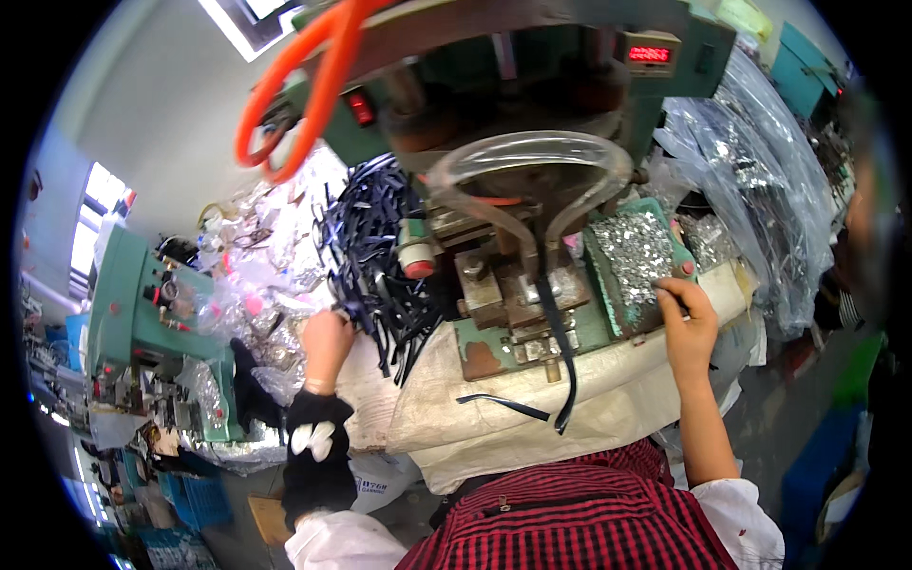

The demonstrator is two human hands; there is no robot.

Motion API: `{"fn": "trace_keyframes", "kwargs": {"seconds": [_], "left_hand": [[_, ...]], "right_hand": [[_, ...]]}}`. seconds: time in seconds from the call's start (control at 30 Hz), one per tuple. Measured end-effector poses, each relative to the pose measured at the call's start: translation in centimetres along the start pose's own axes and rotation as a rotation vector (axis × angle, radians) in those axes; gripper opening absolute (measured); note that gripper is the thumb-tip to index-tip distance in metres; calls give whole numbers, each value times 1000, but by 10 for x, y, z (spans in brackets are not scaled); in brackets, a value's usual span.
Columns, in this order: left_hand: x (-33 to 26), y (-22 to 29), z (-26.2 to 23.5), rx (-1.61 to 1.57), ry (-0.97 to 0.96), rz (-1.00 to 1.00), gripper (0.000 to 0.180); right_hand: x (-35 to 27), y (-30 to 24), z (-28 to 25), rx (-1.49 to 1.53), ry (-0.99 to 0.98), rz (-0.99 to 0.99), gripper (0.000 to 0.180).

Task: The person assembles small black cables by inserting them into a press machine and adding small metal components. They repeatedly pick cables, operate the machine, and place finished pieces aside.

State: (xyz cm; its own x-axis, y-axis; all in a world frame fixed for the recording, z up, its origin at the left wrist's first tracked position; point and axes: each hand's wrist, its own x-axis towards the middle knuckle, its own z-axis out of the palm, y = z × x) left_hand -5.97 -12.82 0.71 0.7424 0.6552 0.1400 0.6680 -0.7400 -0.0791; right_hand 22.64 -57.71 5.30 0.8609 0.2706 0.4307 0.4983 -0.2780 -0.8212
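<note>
Red-and-black checked shirt (pixel 589 518) fills the bottom of the view, closest thing to the lens, with white cuffs poking out either side.

Right hand (pixel 689 328) is up at the near right corner of the green metal tray of small shiny silver metal pieces (pixel 638 255), fingers (pixel 668 296) pressed together at the edge of the heap. Looks like they're pinching one of the bits, but it's too small to say for sure.

Left hand (pixel 326 344) sits at the left edge of the table (pixel 494 423), which is covered in off-white cloth, and it's touching the pile of dark navy flat straps (pixel 375 256). Fingers are curled into the straps and hidden behind them, so I can't tell if they're gripping one. There's a black sleeve cover with a white patch (pixel 315 446) on that forearm.

Between both hands is the green metal press machine (pixel 518 294). One dark navy strap (pixel 562 356) runs out from under its head and hangs over the front edge of the table, with another loose one (pixel 503 404) lying on the cloth just beside it.

Further out: a clear bent plastic guard (pixel 532 157) in front of the machine head, an orange hose (pixel 304 85) looping over the top left, a small red digit display (pixel 650 54) top right, clear plastic bags of metal parts (pixel 760 180) off the right side, and a second green machine (pixel 142 313) well off to the left.
</note>
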Motion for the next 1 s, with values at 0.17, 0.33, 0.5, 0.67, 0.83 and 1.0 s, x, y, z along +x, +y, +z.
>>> {"fn": "trace_keyframes", "kwargs": {"seconds": [0.17, 0.33, 0.5, 0.67, 0.83, 1.0], "left_hand": [[-15, -13, -30, -1149, -612, -451, 14], [-48, 36, -44, -2020, -499, -682, 9], [-73, 130, -123, -1922, 169, -450, 12], [-78, 188, -164, -1530, 685, 76, 6], [-65, 236, -152, -787, 756, 827, 24], [-42, 258, -142, -736, 809, 930, 27]], "right_hand": [[29, -87, 35, 231, -175, -306, 13], [16, -94, 91, 663, -201, 51, 22], [15, -114, 84, 876, -279, 251, 32], [6, -132, 69, 712, -269, 182, 43], [31, -78, 35, -89, -262, -370, 35], [28, 14, 32, -557, -20, -279, 21]]}}
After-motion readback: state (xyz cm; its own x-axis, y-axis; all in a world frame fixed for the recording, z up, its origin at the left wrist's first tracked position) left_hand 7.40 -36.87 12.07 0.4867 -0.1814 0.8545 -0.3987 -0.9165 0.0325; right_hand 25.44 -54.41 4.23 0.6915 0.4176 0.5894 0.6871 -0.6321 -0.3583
